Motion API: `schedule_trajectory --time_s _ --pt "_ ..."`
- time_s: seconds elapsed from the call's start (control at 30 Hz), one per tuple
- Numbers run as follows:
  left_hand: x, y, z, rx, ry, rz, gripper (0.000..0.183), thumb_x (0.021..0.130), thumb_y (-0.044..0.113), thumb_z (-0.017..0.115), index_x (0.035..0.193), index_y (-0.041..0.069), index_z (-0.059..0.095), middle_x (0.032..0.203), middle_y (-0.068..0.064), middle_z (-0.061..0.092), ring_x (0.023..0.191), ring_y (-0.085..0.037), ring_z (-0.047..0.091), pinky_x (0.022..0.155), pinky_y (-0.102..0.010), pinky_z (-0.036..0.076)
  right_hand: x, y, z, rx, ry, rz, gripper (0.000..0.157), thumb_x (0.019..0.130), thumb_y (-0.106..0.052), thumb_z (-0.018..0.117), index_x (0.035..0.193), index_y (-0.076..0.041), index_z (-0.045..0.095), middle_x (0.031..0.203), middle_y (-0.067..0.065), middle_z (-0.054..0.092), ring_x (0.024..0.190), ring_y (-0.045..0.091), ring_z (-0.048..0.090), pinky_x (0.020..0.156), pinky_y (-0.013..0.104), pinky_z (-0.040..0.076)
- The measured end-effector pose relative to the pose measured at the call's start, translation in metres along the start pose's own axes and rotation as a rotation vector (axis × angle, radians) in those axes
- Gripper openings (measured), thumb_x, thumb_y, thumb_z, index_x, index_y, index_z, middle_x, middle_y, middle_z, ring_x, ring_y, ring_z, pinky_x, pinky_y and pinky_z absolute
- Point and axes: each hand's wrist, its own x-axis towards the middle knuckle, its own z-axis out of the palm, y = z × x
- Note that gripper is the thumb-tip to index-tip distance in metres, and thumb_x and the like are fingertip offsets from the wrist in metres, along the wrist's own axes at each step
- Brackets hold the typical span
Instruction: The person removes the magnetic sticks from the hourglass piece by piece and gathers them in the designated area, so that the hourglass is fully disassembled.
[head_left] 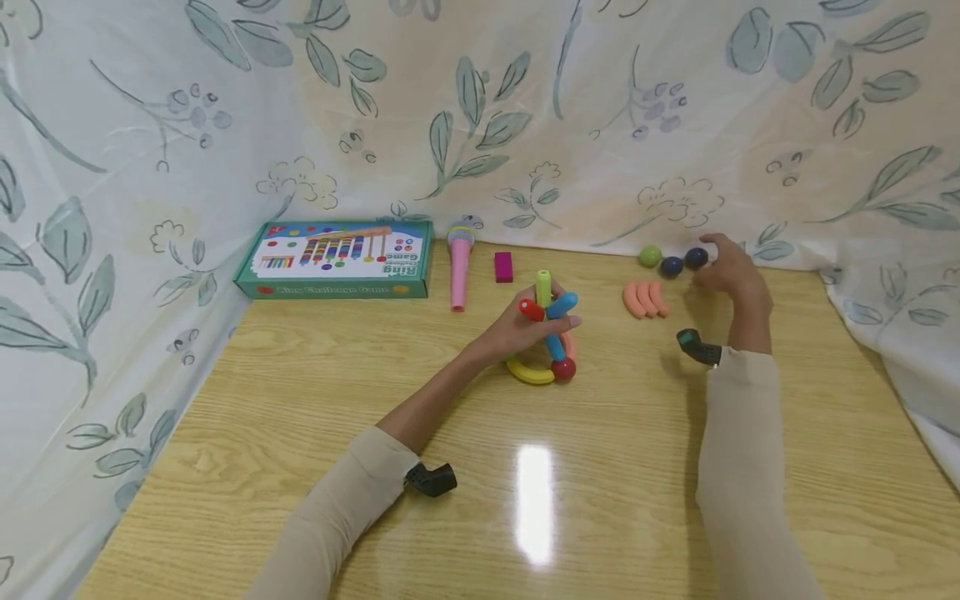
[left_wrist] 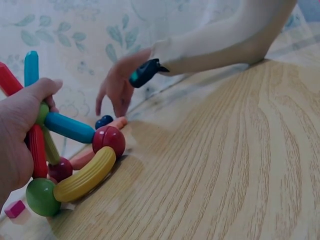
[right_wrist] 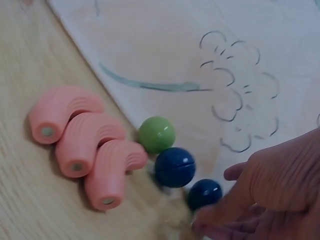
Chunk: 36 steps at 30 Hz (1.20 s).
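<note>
A structure of magnetic sticks and balls stands on the table, gripped near its top by my left hand (head_left: 517,327). Red, blue and light green sticks stick up past the fingers. Below the hand, a blue stick (left_wrist: 70,127) runs to a red ball (left_wrist: 108,141), and a curved yellow stick (left_wrist: 86,175) joins that to a green ball (left_wrist: 43,197). My right hand (head_left: 729,271) is at the outer dark blue ball (right_wrist: 205,194), fingers spread around its near side. Beside it lie another dark blue ball (right_wrist: 175,167) and a light green ball (right_wrist: 156,135).
Three curved pink sticks (head_left: 645,298) lie in front of the loose balls. Toward the back stand a game box (head_left: 333,260), a pink toy microphone (head_left: 459,271) and a magenta block (head_left: 503,267). A leaf-patterned cloth (head_left: 480,125) hangs along the table's back edge.
</note>
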Motion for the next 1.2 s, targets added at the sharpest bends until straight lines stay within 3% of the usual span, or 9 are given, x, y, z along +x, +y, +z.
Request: schedule_trajectory --time_s 0.17,0.3,0.4,0.47,0.57,0.67,0.77,0.93,1.2 --pt "-0.001 0.000 0.000 0.003 0.011 -0.010 0.023 0.098 0.011 0.072 0.104 0.010 0.050 0.078 -0.002 0.057 0.073 -0.033 0.074 0.074 -0.026 0.061 -0.010 -0.014 -0.015 -0.065 0.004 -0.059 0.077 0.091 0.001 0.051 0.161 0.005 0.020 0.152 0.044 0.033 0.128 0.059 0.041 0.109 0.073 0.036" --pt "-0.001 -0.001 0.000 -0.004 0.000 0.003 0.022 0.098 0.010 0.071 0.106 0.009 0.051 0.080 -0.009 0.060 0.077 -0.040 0.074 0.075 -0.027 0.061 -0.028 -0.046 -0.033 -0.070 0.035 -0.114 0.067 0.099 -0.003 0.056 0.159 0.006 0.028 0.148 0.047 0.038 0.129 0.063 0.043 0.102 0.073 0.042" --pt "0.000 -0.003 -0.001 -0.005 -0.020 0.018 0.021 0.099 0.011 0.071 0.108 0.006 0.053 0.085 -0.019 0.062 0.078 -0.039 0.074 0.078 -0.028 0.062 -0.045 -0.079 -0.040 -0.069 0.017 -0.228 0.053 0.103 -0.013 0.062 0.150 0.005 0.046 0.139 0.042 0.052 0.121 0.056 0.056 0.092 0.057 0.053" --pt "0.000 -0.004 -0.001 -0.002 -0.038 0.017 0.020 0.099 0.013 0.071 0.111 0.004 0.057 0.092 -0.024 0.065 0.077 -0.035 0.073 0.079 -0.029 0.062 -0.056 -0.103 -0.038 -0.075 -0.039 -0.333 0.043 0.102 -0.017 0.066 0.139 0.003 0.057 0.130 0.033 0.064 0.110 0.045 0.067 0.086 0.040 0.056" --pt "-0.002 -0.006 -0.003 0.008 -0.063 -0.018 0.018 0.101 0.016 0.069 0.112 0.004 0.063 0.101 -0.024 0.069 0.079 -0.027 0.073 0.085 -0.029 0.061 -0.071 -0.135 -0.026 -0.071 -0.215 -0.469 0.035 0.100 -0.021 0.072 0.130 -0.005 0.066 0.119 0.016 0.072 0.101 0.025 0.069 0.080 0.023 0.053" --pt "-0.004 -0.008 -0.006 0.026 -0.094 -0.055 0.018 0.102 0.021 0.068 0.111 0.005 0.068 0.101 -0.021 0.071 0.078 -0.025 0.072 0.089 -0.029 0.058 -0.084 -0.157 -0.010 -0.036 -0.406 -0.562 0.032 0.098 -0.019 0.074 0.128 -0.009 0.067 0.116 0.008 0.070 0.102 0.017 0.068 0.085 0.024 0.055" --pt "-0.004 -0.009 -0.008 0.056 -0.128 -0.066 0.025 0.102 0.027 0.067 0.108 0.002 0.069 0.092 -0.018 0.073 0.079 -0.026 0.071 0.091 -0.030 0.056 -0.095 -0.169 0.006 0.010 -0.510 -0.630 0.029 0.098 -0.016 0.074 0.126 -0.009 0.068 0.116 0.007 0.069 0.102 0.019 0.067 0.086 0.027 0.057" --pt "-0.004 -0.009 -0.011 0.116 -0.128 -0.070 0.022 0.100 0.029 0.070 0.107 0.008 0.070 0.091 -0.005 0.075 0.095 -0.018 0.067 0.097 -0.026 0.051 -0.104 -0.176 0.026 0.011 -0.463 -0.758 0.031 0.095 -0.016 0.077 0.124 -0.009 0.069 0.114 0.007 0.072 0.096 0.016 0.068 0.084 0.026 0.058" --pt "-0.003 -0.007 -0.011 0.106 -0.139 -0.028 0.015 0.099 0.022 0.072 0.109 0.011 0.068 0.092 -0.009 0.072 0.092 -0.018 0.062 0.088 -0.024 0.050 -0.100 -0.175 0.044 0.050 -0.381 -0.852 0.023 0.095 -0.005 0.075 0.117 -0.003 0.070 0.108 0.008 0.075 0.089 0.018 0.072 0.083 0.025 0.061"
